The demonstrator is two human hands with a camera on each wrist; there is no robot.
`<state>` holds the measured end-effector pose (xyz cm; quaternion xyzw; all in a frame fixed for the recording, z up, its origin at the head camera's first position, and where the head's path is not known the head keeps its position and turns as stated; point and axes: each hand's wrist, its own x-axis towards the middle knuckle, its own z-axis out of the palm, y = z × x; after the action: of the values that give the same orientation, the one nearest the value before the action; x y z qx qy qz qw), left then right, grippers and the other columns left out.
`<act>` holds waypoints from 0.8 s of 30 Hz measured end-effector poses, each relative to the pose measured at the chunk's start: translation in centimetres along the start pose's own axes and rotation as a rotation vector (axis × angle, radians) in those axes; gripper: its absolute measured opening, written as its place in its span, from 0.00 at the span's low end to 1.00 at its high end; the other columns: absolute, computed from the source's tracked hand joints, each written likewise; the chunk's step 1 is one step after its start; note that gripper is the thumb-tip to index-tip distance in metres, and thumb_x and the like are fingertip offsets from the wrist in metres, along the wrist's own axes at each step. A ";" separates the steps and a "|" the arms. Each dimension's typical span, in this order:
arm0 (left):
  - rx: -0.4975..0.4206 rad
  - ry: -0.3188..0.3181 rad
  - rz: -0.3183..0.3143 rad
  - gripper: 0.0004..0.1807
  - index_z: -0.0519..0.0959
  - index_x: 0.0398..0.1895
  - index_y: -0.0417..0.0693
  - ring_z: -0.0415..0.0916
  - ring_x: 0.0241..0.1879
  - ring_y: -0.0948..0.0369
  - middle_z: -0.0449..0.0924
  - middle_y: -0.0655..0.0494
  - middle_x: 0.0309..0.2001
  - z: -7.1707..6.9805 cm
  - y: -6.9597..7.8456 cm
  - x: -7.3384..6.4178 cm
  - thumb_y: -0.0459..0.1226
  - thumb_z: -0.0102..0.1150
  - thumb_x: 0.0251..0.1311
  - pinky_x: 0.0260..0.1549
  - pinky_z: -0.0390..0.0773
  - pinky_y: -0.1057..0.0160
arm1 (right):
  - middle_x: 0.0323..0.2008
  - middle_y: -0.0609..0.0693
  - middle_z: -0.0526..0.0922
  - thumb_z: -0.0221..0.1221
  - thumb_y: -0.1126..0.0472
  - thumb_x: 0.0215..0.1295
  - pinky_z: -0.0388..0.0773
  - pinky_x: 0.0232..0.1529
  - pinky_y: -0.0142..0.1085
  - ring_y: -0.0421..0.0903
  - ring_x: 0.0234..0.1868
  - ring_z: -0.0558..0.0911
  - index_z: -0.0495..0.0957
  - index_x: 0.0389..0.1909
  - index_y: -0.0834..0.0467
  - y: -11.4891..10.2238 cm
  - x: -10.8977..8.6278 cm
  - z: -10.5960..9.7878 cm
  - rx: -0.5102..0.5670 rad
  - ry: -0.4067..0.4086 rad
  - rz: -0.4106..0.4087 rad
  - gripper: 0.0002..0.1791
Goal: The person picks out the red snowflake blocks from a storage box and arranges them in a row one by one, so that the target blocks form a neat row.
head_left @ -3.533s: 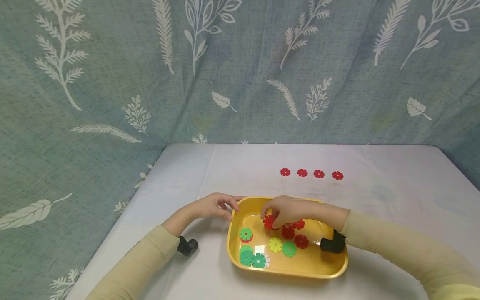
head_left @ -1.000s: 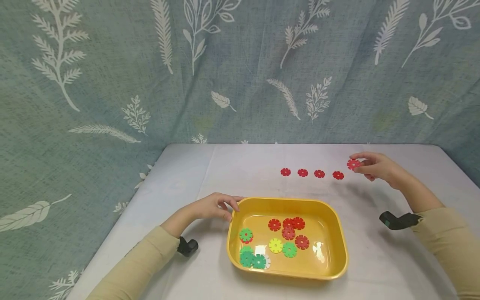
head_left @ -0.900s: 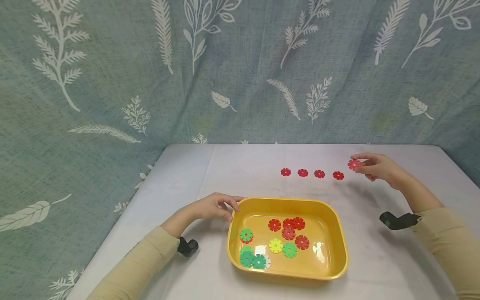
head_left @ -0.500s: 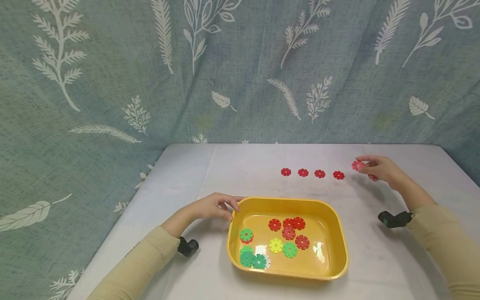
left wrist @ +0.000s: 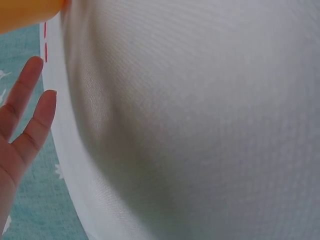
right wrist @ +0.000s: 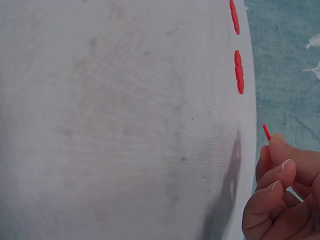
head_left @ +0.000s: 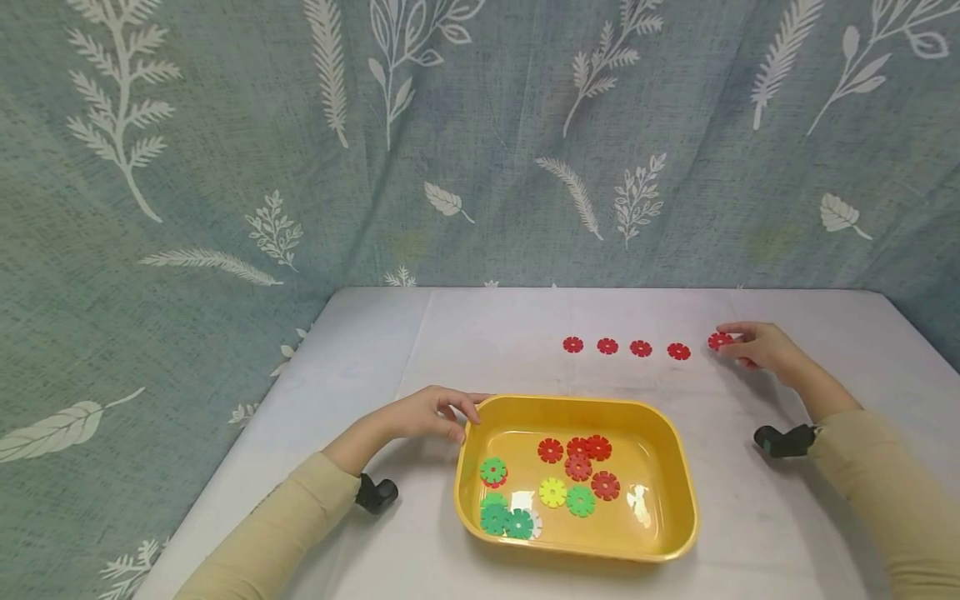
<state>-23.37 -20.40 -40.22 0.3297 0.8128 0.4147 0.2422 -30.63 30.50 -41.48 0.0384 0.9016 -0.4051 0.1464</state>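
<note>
My right hand [head_left: 767, 348] pinches a red notched plastic disc [head_left: 718, 341] between thumb and fingers, just past the right end of a row of red discs. Only the thin edge of the held disc [right wrist: 266, 131] shows in the right wrist view, above the thumb. My left hand [head_left: 429, 414] rests at the back left corner of a yellow tray [head_left: 678, 483], fingertips right at the rim. In the left wrist view two left fingers [left wrist: 31, 120] stretch out fairly straight, below the tray's edge [left wrist: 30, 12]. Inside the tray lie several red, green, yellow and white notched discs [head_left: 578, 467].
Several red discs [head_left: 641, 348] lie flat in a row on the white tablecloth [head_left: 517, 312], behind the tray. A patterned blue-green cloth [head_left: 480, 167] hangs along the back and left of the table. A black wrist camera [head_left: 783, 441] projects below my right wrist.
My right hand has taken a red disc out of the tray, carried it to the right end of the row and lowered it towards the table. The left hand has stayed in place.
</note>
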 end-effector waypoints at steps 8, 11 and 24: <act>0.002 -0.001 0.015 0.13 0.78 0.36 0.43 0.60 0.64 0.49 0.66 0.45 0.63 0.0 -0.1 0.0 0.37 0.67 0.48 0.50 0.70 0.49 | 0.28 0.51 0.70 0.54 0.61 0.63 0.70 0.28 0.32 0.44 0.24 0.70 0.59 0.62 0.69 0.5 0.1 0.3 -0.030 -0.043 0.018 0.29; 0.004 0.001 0.010 0.13 0.78 0.36 0.43 0.60 0.64 0.49 0.66 0.46 0.63 0.0 -0.1 0.0 0.37 0.67 0.47 0.50 0.70 0.49 | 0.31 0.54 0.71 0.54 0.61 0.63 0.71 0.28 0.32 0.44 0.25 0.70 0.60 0.62 0.69 0.5 0.2 0.5 -0.072 -0.056 0.004 0.28; -0.005 0.005 -0.011 0.13 0.79 0.37 0.43 0.59 0.65 0.50 0.66 0.47 0.63 0.1 0.0 0.0 0.37 0.67 0.48 0.51 0.69 0.50 | 0.32 0.59 0.72 0.56 0.60 0.61 0.74 0.29 0.31 0.45 0.26 0.71 0.63 0.58 0.69 0.0 0.1 0.5 -0.293 -0.078 -0.026 0.27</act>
<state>-23.36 -20.37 -40.28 0.3235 0.8142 0.4162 0.2435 -30.62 30.11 -41.78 -0.0108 0.9452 -0.2723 0.1799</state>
